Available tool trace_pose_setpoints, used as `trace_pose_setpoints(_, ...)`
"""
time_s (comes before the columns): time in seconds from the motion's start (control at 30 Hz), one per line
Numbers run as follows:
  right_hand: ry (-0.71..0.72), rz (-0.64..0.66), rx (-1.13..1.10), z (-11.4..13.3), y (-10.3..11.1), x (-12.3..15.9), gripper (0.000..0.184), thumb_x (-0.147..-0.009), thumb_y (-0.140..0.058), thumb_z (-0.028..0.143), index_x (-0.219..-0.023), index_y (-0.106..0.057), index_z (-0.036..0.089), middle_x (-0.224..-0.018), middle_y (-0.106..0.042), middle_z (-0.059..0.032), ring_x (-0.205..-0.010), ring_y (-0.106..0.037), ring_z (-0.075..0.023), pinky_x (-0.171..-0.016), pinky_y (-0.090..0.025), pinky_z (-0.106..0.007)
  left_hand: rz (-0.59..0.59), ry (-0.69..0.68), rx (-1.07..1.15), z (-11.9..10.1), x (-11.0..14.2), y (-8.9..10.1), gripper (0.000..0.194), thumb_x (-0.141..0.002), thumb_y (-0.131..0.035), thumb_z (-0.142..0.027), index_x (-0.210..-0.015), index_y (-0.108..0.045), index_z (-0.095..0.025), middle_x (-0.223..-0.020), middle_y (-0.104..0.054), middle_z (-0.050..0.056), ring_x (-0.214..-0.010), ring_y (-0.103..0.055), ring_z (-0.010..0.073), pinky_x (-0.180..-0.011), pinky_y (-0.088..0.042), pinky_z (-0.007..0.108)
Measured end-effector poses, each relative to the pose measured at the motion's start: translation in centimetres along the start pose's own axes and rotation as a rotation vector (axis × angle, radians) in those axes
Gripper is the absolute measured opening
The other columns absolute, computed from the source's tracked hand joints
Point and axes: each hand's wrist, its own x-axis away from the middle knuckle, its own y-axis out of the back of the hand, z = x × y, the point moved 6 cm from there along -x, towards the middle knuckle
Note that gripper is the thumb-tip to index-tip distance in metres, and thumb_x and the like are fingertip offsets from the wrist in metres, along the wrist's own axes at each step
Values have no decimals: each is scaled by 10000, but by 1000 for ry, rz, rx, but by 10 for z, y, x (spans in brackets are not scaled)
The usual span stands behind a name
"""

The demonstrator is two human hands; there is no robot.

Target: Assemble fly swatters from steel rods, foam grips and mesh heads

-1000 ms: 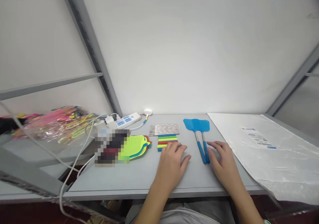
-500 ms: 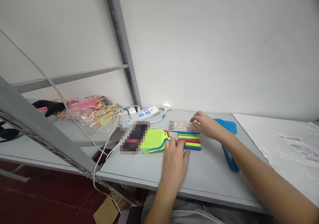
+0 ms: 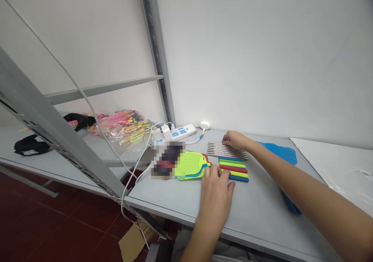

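Note:
My left hand point(image 3: 216, 190) lies palm down with its fingers apart, its fingertips at the left ends of several coloured plastic handles point(image 3: 234, 168) and by the necks of the swatter heads. The fly swatter heads point(image 3: 194, 164), yellow-green over blue and red, are stacked left of it. A row of thin metal rods point(image 3: 215, 149) lies behind the handles. With fingers bent and pinched together, my right hand point(image 3: 234, 139) is at the far edge of those rods; its fingertips are partly hidden. Blue swatter heads point(image 3: 281, 153) lie beyond my right forearm.
A white power strip point(image 3: 182, 132) with plugs and cords stands against the wall. Bagged colourful items point(image 3: 125, 126) lie on the left shelf, behind a grey metal post point(image 3: 58, 126). White plastic sheeting point(image 3: 335, 165) covers the right side. A pixelated patch hides something beside the swatter heads.
My right hand has moved left along the rods, toward their far edge. The rods now lie slightly more slanted. My left hand stays by the handles. The view has shifted right-to-left slightly.

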Motion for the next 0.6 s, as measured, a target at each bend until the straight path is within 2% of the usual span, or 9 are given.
trace_pose_setpoints(0.17, -1, 61, 20, -1, -4, -6, 320, -949, -576, 355, -1226, -589, 197, -1261, -593, -91, -1042, -618, -216, -878, -536, -424, 15, -3, 0, 0, 1, -2, 64, -888, -630, -245, -949, -614, -239, -1018, -501, 49, -970, -445, 254, -839, -453, 422)
trace_pose_setpoints(0.3, -22, 24, 23, 2, 3, -3, 332, -946, -581, 353, -1237, -582, 193, -1265, -590, -95, -1046, -618, -218, -878, -536, -429, 22, -9, 24, 0, -1, -2, 79, -886, -633, -237, -960, -607, -231, -1033, -509, 52, -982, -445, 257, -853, -456, 432)
trace_pose_setpoints(0.37, -43, -42, 11, 3, 13, 4, 339, -942, -589, 358, -1234, -582, 187, -1252, -594, -92, -1035, -622, -215, -870, -539, -429, 14, -4, 35, 0, -1, -1, 158, -881, -636, -220, -1031, -588, -225, -1064, -512, 61, -1005, -445, 263, -875, -455, 442)
trace_pose_setpoints(0.43, -66, -144, -12, 6, 30, 17, 295, -950, -569, 343, -1183, -592, 163, -1149, -636, -93, -965, -633, -206, -827, -540, -401, 8, -12, 43, 0, -2, -1, 222, -879, -635, -206, -1091, -568, -225, -1077, -510, 67, -1016, -447, 263, -891, -454, 444)
trace_pose_setpoints(0.53, -89, -318, -59, 14, 58, 50, 190, -973, -485, 298, -1086, -565, 168, -948, -671, -77, -817, -619, -189, -718, -503, -335, 23, -38, 44, 0, -2, -2, 151, -887, -628, -214, -1032, -589, -230, -1049, -506, 62, -995, -454, 256, -867, -462, 426)
trace_pose_setpoints(0.6, -95, -432, -103, 22, 75, 79, 171, -979, -446, 309, -1088, -521, 200, -939, -662, -56, -782, -603, -176, -674, -471, -308, 27, -53, 42, 0, -2, -3, 77, -889, -627, -223, -961, -600, -225, -1038, -505, 60, -982, -457, 252, -849, -465, 412)
